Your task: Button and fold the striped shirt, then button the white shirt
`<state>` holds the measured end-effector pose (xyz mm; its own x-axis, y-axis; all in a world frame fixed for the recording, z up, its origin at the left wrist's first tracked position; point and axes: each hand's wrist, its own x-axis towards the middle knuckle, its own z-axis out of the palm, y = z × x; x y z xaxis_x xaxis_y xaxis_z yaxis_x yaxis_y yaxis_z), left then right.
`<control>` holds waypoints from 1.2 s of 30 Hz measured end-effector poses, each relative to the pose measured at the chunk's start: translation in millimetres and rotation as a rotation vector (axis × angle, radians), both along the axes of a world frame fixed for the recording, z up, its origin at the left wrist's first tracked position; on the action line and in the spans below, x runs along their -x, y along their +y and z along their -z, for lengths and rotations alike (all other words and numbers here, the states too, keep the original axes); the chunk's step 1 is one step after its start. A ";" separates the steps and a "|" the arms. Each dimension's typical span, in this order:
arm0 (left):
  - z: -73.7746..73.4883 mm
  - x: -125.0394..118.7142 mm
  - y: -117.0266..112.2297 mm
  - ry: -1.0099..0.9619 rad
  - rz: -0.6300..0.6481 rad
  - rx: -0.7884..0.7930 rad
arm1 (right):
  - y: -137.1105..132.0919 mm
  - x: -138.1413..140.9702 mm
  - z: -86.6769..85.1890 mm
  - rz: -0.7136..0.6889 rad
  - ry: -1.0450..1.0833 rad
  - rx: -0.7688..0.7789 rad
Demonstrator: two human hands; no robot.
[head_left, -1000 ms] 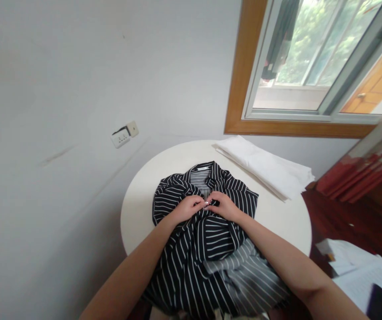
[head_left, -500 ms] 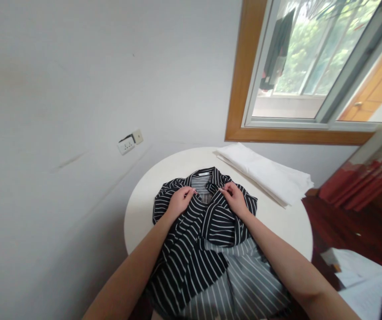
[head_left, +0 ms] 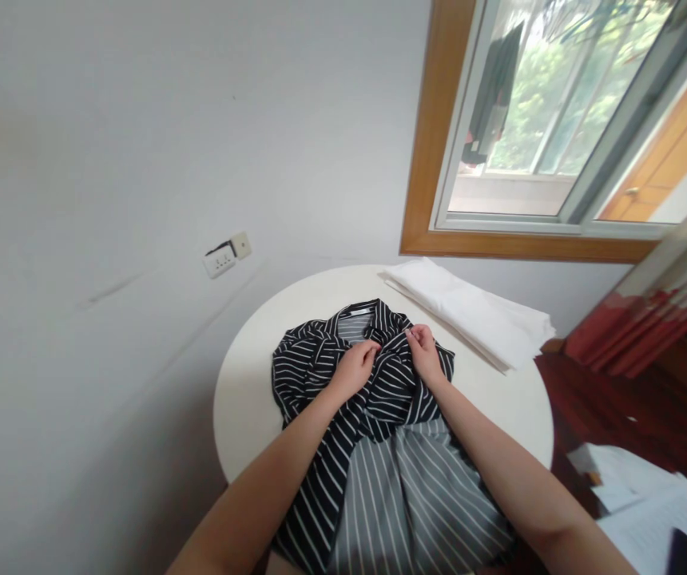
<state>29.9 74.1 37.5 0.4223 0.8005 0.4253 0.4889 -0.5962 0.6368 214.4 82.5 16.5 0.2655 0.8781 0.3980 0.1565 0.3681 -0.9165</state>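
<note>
A black shirt with white stripes [head_left: 319, 375] lies spread on a round white table [head_left: 241, 399], its collar toward the wall and its lower part hanging over the near edge. The paler inside of the cloth shows low down. My left hand [head_left: 355, 369] is closed on the left front edge, just below the collar opening. Close beside it on the right, my right hand [head_left: 424, 351] pinches the other front edge near the collar. Whether a button lies between the fingers is too small to tell.
A folded white cloth [head_left: 469, 307] rests at the table's back right. Behind stand a wall with a socket [head_left: 220, 260] and a wood-framed window [head_left: 418, 176]. Papers [head_left: 655, 495] lie low at the right, below a red and beige curtain [head_left: 625, 327].
My left hand has moved right, drawing the left front edge across toward my right hand. The collar opening has narrowed. My right hand stays near the same place, and the view has shifted slightly.
</note>
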 end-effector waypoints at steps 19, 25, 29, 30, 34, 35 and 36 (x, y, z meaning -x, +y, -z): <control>8.5 15.7 1.0 -0.052 0.065 -0.061 | 6.0 -0.1 13.6 -0.225 0.208 0.170; 3.6 20.3 -0.6 -0.004 -0.037 -0.097 | -3.1 1.1 4.8 -0.402 0.095 0.218; 3.4 25.5 1.8 -0.020 -0.048 -0.061 | -9.1 2.5 1.8 -0.514 -0.098 0.197; 3.5 26.4 2.3 -0.028 -0.047 -0.047 | -9.7 2.7 1.8 -0.535 -0.148 0.194; 5.5 27.1 3.4 -0.058 -0.046 0.010 | -11.4 3.3 0.9 -0.528 -0.235 0.199; 6.6 26.7 3.7 -0.071 -0.043 0.024 | -12.8 3.8 -0.3 -0.503 -0.241 0.176; 7.9 26.1 4.2 -0.087 -0.035 0.038 | -14.9 4.6 -2.1 -0.479 -0.251 0.139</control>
<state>3.8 78.2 29.6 0.3561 0.8304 0.4286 0.4510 -0.5544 0.6995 209.8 67.6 18.6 -0.2638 0.9262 0.2695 0.2209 0.3300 -0.9178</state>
